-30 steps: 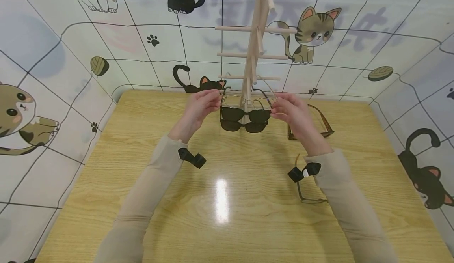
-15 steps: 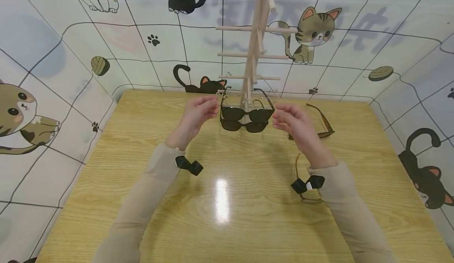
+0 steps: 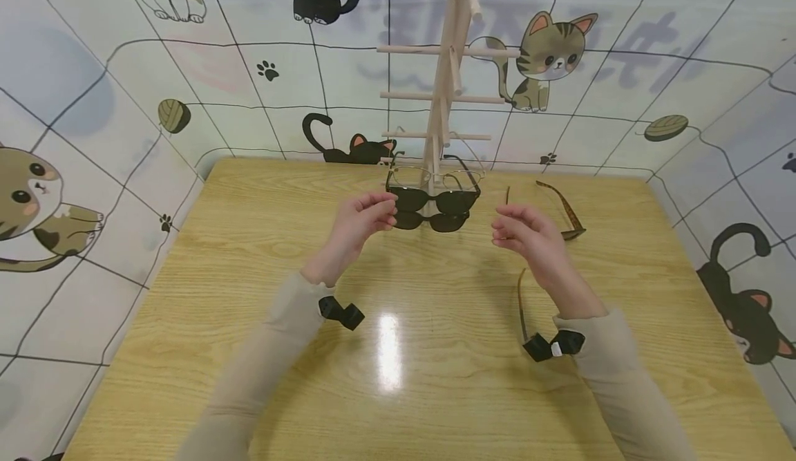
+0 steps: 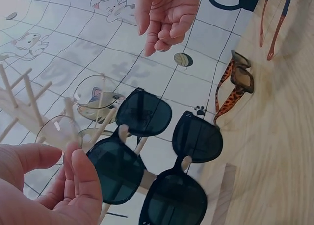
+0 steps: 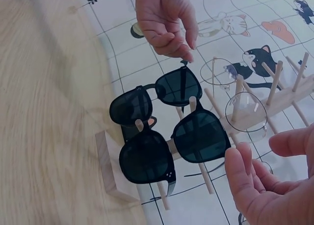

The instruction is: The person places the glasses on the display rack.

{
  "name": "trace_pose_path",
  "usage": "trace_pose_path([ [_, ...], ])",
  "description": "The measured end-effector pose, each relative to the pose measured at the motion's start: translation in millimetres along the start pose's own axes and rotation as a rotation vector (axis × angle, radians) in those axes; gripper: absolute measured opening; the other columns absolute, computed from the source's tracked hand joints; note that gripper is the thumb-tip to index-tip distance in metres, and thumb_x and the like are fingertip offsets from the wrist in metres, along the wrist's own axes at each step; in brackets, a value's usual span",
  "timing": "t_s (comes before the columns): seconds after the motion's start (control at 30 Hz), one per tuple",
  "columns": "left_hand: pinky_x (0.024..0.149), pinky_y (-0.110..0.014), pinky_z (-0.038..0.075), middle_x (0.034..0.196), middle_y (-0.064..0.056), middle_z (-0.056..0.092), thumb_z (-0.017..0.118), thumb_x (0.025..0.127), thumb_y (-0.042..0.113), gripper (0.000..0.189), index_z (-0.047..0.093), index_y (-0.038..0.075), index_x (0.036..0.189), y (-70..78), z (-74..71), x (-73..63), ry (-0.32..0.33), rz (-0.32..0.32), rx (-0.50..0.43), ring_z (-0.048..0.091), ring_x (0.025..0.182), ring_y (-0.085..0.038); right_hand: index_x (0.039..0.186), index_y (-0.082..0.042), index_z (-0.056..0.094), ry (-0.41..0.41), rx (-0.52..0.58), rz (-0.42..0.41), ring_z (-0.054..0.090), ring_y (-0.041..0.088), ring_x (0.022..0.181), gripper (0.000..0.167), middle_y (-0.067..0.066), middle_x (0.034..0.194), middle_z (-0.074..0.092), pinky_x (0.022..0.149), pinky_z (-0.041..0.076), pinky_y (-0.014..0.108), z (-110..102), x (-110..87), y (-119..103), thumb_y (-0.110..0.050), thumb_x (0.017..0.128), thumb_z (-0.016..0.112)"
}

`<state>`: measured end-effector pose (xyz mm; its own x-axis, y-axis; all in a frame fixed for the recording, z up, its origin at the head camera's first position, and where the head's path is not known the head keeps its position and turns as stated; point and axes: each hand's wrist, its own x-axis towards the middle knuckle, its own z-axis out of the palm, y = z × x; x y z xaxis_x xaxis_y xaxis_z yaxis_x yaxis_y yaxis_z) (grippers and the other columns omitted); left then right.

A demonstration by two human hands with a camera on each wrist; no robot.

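My left hand (image 3: 361, 229) hovers just left of the stacked eyewear, fingers loosely bent and holding nothing. From the head view it overlaps the left edge of the black sunglasses (image 3: 454, 202); contact cannot be told. To the right, my right hand (image 3: 531, 243) hangs in the air with relaxed fingers, apart from the frames. A second pair of black sunglasses (image 3: 448, 223) sits just below the first on the wooden peg rack (image 3: 457, 19). Above both, thin gold-rimmed glasses (image 5: 246, 112) rest on the rack, lenses facing me.
Tortoiseshell sunglasses (image 4: 243, 79) lie on the wooden table (image 3: 311, 378) at the right, partly behind my right hand. Another pair of glasses (image 3: 521, 305) lies nearer, mostly hidden by my right wrist and its camera. Upper rack pegs (image 3: 413, 50) jut sideways. A cat-print backdrop (image 3: 249, 122) surrounds the table.
Both hands have let go of the gold-rimmed glasses, which stay on the rack. The hands have drawn back toward me, the right one also moving outward.
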<state>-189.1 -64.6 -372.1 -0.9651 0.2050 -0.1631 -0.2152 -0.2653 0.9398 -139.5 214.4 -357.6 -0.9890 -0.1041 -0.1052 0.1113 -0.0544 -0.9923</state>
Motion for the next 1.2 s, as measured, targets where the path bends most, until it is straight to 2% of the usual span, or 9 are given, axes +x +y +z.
trace_pose_path([
  [0.17, 0.059, -0.018, 0.052, 0.074, -0.002, 0.063, 0.056, 0.092, 0.001, 0.029, 0.053, -0.017, 0.115, -13.1, 7.2, -0.9, -0.032, -0.021, -0.002, 0.06, 0.06, -0.009, 0.11, -0.002, 0.052, 0.006, 0.011, -0.022, 0.061, 0.013, 0.08, 0.02, 0.004, 0.092, 0.061, 0.076, 0.054, 0.022, -10.6, -11.6, 7.6, -0.014, 0.095, 0.057],
  [0.3, 0.058, -0.018, 0.052, 0.073, -0.002, 0.062, 0.057, 0.092, 0.0, 0.028, 0.053, -0.018, 0.113, -25.2, 12.6, -1.9, -0.05, -0.035, 0.012, 0.06, 0.06, -0.009, 0.109, -0.005, 0.054, 0.007, 0.014, -0.032, 0.061, 0.013, 0.08, 0.017, 0.003, 0.091, 0.062, 0.076, 0.054, 0.022, -20.8, -21.6, 14.1, -0.013, 0.095, 0.056],
  [0.53, 0.057, -0.017, 0.051, 0.075, -0.004, 0.061, 0.057, 0.089, -0.004, 0.025, 0.056, -0.016, 0.111, -51.7, 26.6, -4.7, -0.039, -0.099, 0.044, 0.058, 0.059, -0.008, 0.107, -0.009, 0.057, 0.029, 0.029, -0.033, 0.062, 0.01, 0.079, 0.013, 0.002, 0.091, 0.062, 0.075, 0.054, 0.021, -38.8, -35.4, 22.9, -0.013, 0.095, 0.056],
  [0.67, 0.056, -0.017, 0.05, 0.073, -0.003, 0.061, 0.058, 0.088, -0.005, 0.026, 0.056, -0.018, 0.11, -67.9, 35.5, -6.1, -0.047, -0.112, 0.064, 0.058, 0.057, -0.007, 0.105, -0.009, 0.058, 0.045, 0.014, -0.05, 0.063, 0.01, 0.08, 0.011, 0.001, 0.091, 0.062, 0.074, 0.054, 0.021, -46.4, -41.3, 27.7, -0.013, 0.095, 0.055],
  [0.97, 0.059, -0.019, 0.051, 0.07, 0.002, 0.059, 0.058, 0.088, -0.003, 0.025, 0.057, -0.016, 0.109, -98.0, 56.8, -13.7, -0.132, -0.139, 0.116, 0.058, 0.058, -0.005, 0.106, -0.01, 0.062, 0.085, 0.027, -0.069, 0.063, 0.01, 0.081, 0.012, 0.001, 0.093, 0.063, 0.074, 0.054, 0.021, -63.9, -53.5, 37.1, -0.009, 0.095, 0.055],
  [1.2, 0.06, -0.022, 0.054, 0.078, -0.014, 0.064, 0.059, 0.088, 0.0, 0.026, 0.058, -0.016, 0.109, -115.5, 72.3, -18.5, -0.182, -0.134, 0.136, 0.059, 0.06, -0.007, 0.105, -0.013, 0.063, 0.124, 0.053, -0.055, 0.064, 0.009, 0.083, 0.015, -0.001, 0.094, 0.064, 0.075, 0.054, 0.02, -80.9, -65.1, 41.6, -0.006, 0.095, 0.053],
])
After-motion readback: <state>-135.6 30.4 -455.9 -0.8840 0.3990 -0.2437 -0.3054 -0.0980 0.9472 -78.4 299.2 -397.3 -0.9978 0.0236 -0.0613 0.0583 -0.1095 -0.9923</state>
